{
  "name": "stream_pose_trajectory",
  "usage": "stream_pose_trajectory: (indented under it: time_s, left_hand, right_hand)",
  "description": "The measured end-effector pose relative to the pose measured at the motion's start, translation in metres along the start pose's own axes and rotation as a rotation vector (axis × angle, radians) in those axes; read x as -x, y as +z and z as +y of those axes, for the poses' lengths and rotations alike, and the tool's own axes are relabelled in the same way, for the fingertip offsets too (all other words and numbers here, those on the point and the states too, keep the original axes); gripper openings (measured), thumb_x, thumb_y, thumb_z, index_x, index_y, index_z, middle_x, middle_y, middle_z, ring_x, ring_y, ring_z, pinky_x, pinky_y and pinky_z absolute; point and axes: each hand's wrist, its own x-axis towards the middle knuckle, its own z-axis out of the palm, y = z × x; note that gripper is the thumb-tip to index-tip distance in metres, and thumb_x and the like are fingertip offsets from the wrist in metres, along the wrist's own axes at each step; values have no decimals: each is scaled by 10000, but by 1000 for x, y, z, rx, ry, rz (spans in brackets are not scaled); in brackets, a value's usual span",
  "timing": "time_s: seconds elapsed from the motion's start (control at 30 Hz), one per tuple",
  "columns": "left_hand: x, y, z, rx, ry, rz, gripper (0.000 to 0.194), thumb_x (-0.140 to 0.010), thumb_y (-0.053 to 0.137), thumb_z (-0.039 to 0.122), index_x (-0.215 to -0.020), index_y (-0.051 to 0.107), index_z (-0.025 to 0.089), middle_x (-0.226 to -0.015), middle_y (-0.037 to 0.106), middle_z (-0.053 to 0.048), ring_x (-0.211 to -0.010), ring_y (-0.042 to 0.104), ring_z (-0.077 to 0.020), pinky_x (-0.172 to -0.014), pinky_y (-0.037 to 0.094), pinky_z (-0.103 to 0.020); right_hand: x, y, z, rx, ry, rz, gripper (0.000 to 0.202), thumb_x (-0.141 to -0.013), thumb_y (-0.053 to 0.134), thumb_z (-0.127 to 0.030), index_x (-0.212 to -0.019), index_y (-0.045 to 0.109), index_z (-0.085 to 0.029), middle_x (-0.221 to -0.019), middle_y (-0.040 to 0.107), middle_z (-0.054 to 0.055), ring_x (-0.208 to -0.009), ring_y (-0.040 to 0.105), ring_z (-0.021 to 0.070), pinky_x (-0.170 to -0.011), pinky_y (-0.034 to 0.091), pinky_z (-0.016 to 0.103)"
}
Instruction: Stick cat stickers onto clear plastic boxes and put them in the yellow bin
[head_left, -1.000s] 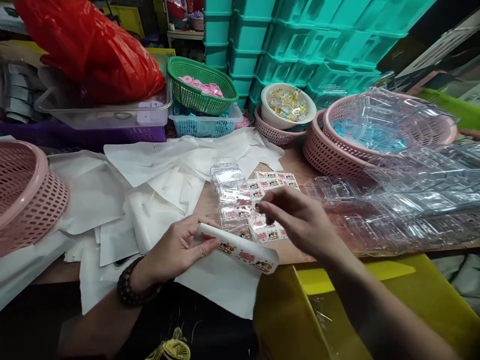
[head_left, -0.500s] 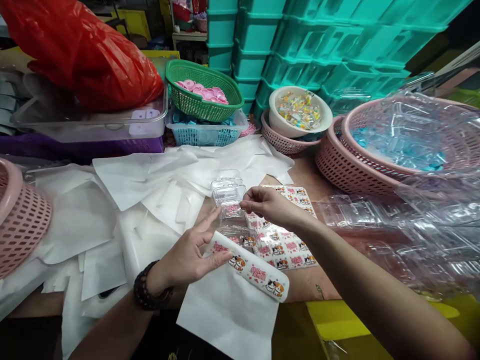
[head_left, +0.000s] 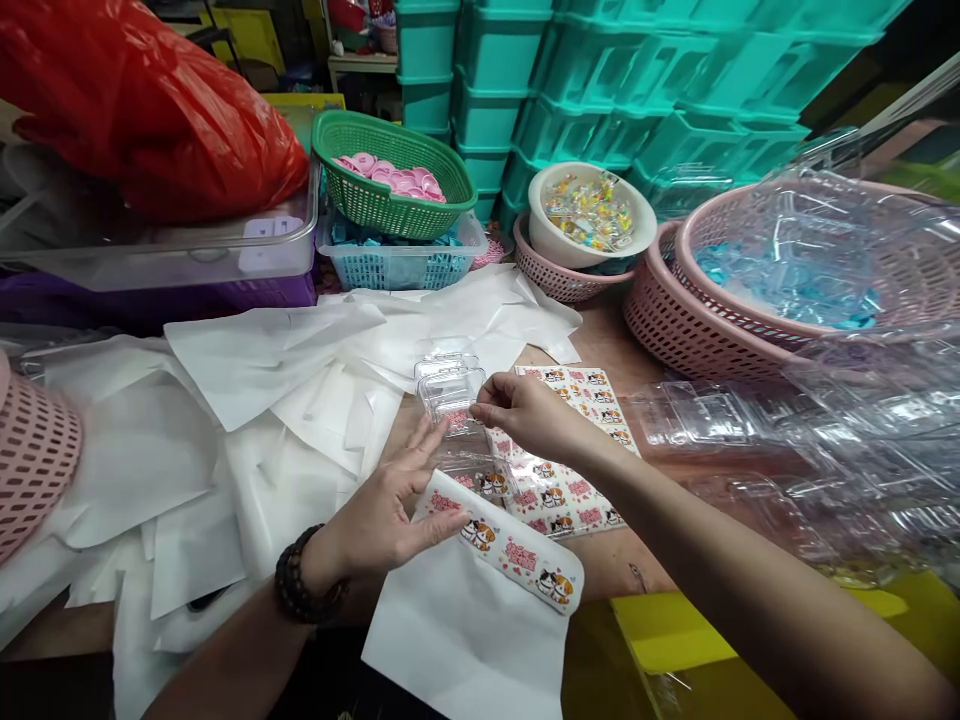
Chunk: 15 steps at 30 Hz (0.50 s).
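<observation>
The sticker sheet (head_left: 517, 560) overhung the table's (head_left: 611, 345) front edge, under the left hand's (head_left: 379, 510) thumb; bare wood showed beyond the printed stack (head_left: 581, 488). The right hand's (head_left: 529, 415) fingertips met at a clear case (head_left: 452, 384), contact partly hidden; the left's grip, fingers concealed, I couldn't tell; a pink basket (head_left: 36, 455) was cut off leftward
</observation>
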Motion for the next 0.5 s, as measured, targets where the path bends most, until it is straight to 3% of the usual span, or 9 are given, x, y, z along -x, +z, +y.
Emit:
stream_pose_trajectory:
  time_s: [0.13,0.27,0.37,0.43,0.5]
  left_hand:
    - [-1,0,-4,-21,-36,-12,217,-884,666,366,-964,767,192,-1608,232,-104,-1506,16,-365,-1172,165,-660]
    - [0,-1,-3,-7,-54,-20,231,-877,673,374,-979,773,193,-1611,232,-104,-1503,3,-382,-1159,154,-685]
    - [4,-3,4,25,-15,42,238,-873,686,343,-1055,765,211,-1609,265,-95,-1512,43,-376,-1163,167,-682]
    - [10,-4,11,37,22,113,228,-876,685,316,-1066,765,219,-1592,330,-88,-1514,114,-366,-1182,184,-653]
    - [16,-5,20,65,28,176,199,-882,678,305,-1028,773,209,-1511,482,-105,-1473,303,-353,-1186,284,-583]
  right_hand:
    - [6,7,-7,235,-26,113,94,-845,647,-257,-828,579,-194,-669,628,6,-597,551,144,-558,377,253]
    - [15,3,-6,433,38,234,402,-844,690,-353,-1162,553,-148,-708,662,53,-689,631,240,-598,407,302]
    - [37,-5,-5,344,6,304,364,-855,669,-451,-1061,598,-160,-808,678,77,-761,640,244,-648,447,325]
    - [60,-7,-7,152,-86,144,371,-810,706,-500,-998,628,-190,-909,690,66,-803,641,216,-674,477,309]
    - [84,-5,-11,-5,-140,-97,338,-777,744,-467,-977,643,-214,-918,695,31,-788,640,187,-652,485,277]
